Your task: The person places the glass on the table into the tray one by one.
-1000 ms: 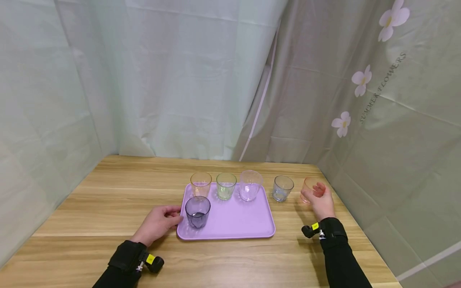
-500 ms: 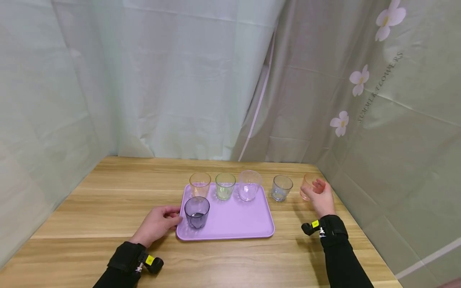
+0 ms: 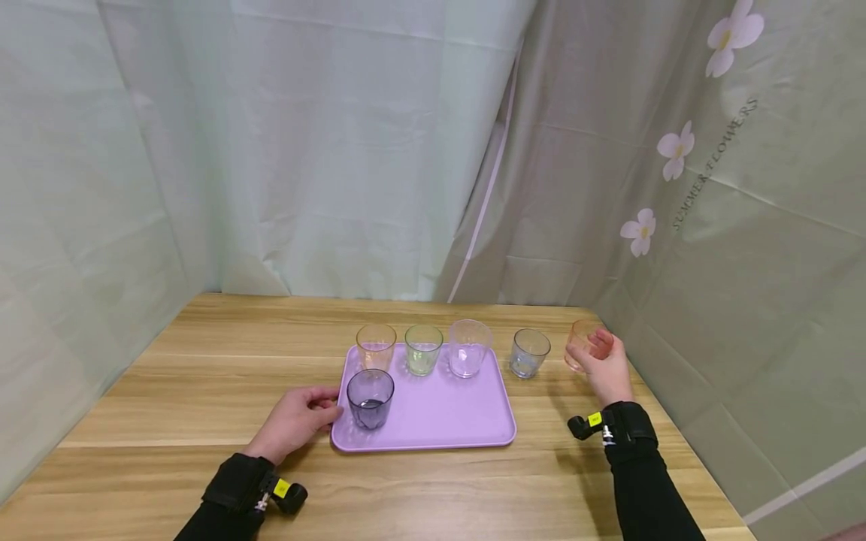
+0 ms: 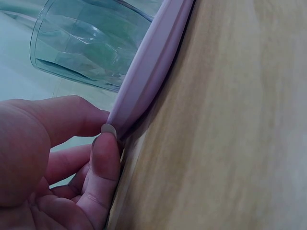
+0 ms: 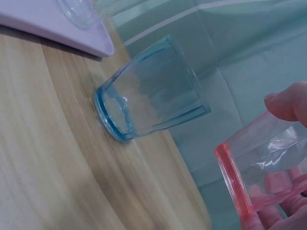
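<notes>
My left hand (image 3: 291, 421) pinches the left rim of a lilac tray (image 3: 446, 413), thumb and forefinger meeting at its edge in the left wrist view. Just beside those fingers, a dark purple-grey glass (image 3: 370, 394) stands on the tray's front left. At the right, my right hand (image 3: 609, 376) grips a pinkish-orange glass (image 5: 268, 163), thumb on one side and fingers round the other. In the right wrist view its thick base shows against the curtain, apart from the tabletop. A pale blue glass (image 5: 148, 91) stands on the table between that hand and the tray.
Along the tray's back stand an amber glass (image 3: 376, 347), a green glass (image 3: 423, 352) and a clear pinkish glass (image 3: 468, 349). The wooden table (image 3: 203, 376) ends against hanging curtains (image 3: 338, 188) at the back and sides.
My right hand has shifted slightly up and away with the pinkish-orange glass. My left hand, the tray and the other glasses stay in place.
</notes>
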A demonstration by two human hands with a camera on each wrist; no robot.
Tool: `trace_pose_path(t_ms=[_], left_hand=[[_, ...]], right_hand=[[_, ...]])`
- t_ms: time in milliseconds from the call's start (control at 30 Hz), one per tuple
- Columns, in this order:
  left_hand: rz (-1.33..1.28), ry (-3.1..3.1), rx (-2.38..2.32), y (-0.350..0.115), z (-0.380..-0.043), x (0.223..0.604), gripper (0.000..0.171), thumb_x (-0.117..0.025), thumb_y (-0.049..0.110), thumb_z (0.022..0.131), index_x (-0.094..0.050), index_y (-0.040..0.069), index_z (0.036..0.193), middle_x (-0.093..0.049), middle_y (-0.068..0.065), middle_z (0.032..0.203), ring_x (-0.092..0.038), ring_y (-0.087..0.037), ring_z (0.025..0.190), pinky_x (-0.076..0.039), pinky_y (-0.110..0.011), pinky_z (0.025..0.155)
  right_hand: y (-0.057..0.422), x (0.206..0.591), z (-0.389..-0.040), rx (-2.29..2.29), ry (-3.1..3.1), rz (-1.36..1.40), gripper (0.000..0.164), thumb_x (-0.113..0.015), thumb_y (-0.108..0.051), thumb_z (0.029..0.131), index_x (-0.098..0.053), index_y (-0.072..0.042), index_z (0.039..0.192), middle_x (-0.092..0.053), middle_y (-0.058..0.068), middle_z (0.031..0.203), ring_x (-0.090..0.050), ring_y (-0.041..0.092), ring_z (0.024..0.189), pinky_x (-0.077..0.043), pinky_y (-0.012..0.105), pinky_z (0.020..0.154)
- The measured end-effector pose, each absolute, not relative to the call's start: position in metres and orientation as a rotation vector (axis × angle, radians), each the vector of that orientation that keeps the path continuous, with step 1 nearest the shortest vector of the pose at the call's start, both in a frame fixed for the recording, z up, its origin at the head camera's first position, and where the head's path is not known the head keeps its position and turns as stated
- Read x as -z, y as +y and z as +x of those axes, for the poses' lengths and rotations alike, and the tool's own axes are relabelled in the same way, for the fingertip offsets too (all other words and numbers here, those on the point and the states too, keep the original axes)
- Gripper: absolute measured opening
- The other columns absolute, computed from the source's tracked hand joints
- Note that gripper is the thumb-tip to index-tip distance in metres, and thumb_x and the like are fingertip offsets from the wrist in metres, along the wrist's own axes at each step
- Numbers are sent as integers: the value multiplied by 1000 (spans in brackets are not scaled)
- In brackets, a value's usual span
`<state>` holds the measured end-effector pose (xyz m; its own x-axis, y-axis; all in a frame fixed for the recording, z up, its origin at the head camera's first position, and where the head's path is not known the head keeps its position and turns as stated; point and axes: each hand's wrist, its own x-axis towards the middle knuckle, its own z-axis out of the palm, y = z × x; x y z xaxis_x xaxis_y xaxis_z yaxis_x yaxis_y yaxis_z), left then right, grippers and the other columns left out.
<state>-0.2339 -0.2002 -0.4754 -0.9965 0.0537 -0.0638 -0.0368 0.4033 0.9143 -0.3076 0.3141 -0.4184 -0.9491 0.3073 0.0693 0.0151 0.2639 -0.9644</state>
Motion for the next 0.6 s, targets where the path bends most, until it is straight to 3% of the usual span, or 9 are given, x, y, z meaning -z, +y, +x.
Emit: trace_pose_path(t_ms=[100, 600], left_hand=[[25, 2560, -1677, -200, -234, 476, 49, -75, 5, 101, -61, -17, 143, -75, -17, 111, -71, -19, 96, -66, -28, 77], [35, 2565, -1672, -200, -234, 476, 49, -74, 5, 101, -62, -16, 143, -75, -16, 110, -71, -17, 93, -66, -27, 77]], right_hand=[[314, 416, -307, -1759, -2285, -294, 88, -77, -21, 104, -21, -4, 171, -36, 20, 172, -36, 34, 154, -36, 41, 124], [304, 402, -303, -1730, -2318, -242, 92, -80, -27, 103, -23, -6, 172, -38, 17, 172, -38, 33, 153, -39, 41, 121]])
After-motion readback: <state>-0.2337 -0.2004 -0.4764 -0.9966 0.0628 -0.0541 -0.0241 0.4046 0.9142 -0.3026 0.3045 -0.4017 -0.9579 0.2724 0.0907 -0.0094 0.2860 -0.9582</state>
